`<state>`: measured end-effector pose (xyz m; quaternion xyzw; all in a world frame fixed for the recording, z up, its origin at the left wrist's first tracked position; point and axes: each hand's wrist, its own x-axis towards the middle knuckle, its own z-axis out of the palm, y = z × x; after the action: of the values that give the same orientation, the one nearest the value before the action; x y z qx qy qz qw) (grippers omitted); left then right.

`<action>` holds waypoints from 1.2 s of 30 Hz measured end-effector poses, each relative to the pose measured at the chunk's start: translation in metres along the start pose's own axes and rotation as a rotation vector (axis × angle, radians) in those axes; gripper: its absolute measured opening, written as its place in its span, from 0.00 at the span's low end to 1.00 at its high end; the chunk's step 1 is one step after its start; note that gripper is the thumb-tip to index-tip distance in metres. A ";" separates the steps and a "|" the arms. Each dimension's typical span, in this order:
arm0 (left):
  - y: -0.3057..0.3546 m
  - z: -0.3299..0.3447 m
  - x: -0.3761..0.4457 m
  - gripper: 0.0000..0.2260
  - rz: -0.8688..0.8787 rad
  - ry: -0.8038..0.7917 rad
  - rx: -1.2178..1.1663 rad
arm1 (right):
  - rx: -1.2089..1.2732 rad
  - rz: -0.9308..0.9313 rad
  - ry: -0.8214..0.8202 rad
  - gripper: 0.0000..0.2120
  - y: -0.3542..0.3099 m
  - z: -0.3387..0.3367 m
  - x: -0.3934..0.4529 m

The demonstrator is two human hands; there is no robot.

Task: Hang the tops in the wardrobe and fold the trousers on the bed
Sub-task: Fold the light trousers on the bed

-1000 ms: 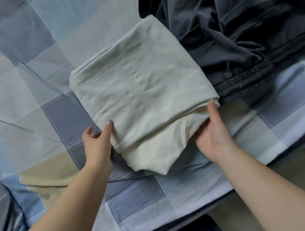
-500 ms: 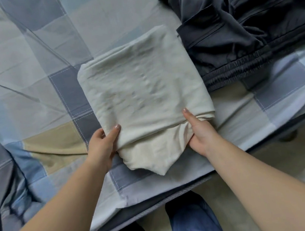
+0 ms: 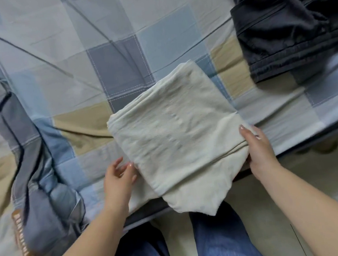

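Checked bedding in blue, grey and tan squares covers the bed (image 3: pixel 118 70) in front of me, and its near edge runs just under my wrists. Between my two hands lie the cream trousers (image 3: pixel 173 135), already folded into a thick square, with one loose corner hanging past the mattress edge toward my knees. My left hand (image 3: pixel 120 177) rests against the left side of the bundle, fingers loosely spread and only touching the cloth, gripping nothing. My right hand (image 3: pixel 258 148) holds the right side, thumb on top and the fingers tucked below, pinching the folded layers. Beyond my right hand, well apart from the bundle, sits a heap of dark grey trousers (image 3: pixel 292 27), still crumpled. To the far side of my left hand a rumpled quilt (image 3: pixel 32 166) lies bunched up. I judge the cream pair almost done: next I should tuck in that dangling corner, square the edges and set the bundle down flat, then reach out for the grey heap.
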<state>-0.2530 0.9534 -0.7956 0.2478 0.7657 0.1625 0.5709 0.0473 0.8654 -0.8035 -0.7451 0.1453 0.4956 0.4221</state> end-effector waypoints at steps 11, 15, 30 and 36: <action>0.107 0.001 0.064 0.07 0.621 -0.060 0.733 | -1.185 -0.863 -0.320 0.26 -0.100 0.098 0.030; 0.118 -0.003 0.068 0.09 0.788 -0.162 0.848 | -1.526 -1.240 -0.431 0.23 -0.128 0.144 0.030; 0.139 -0.009 0.087 0.03 0.489 -0.560 0.732 | -1.691 -1.147 -0.722 0.12 -0.152 0.175 0.025; 0.137 -0.006 0.094 0.06 0.400 -0.451 0.639 | -1.785 -0.990 -0.714 0.09 -0.154 0.195 0.030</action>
<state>-0.2537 1.1196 -0.7960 0.5845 0.5706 -0.0335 0.5759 0.0393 1.1151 -0.7843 -0.5723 -0.7166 0.3854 -0.1016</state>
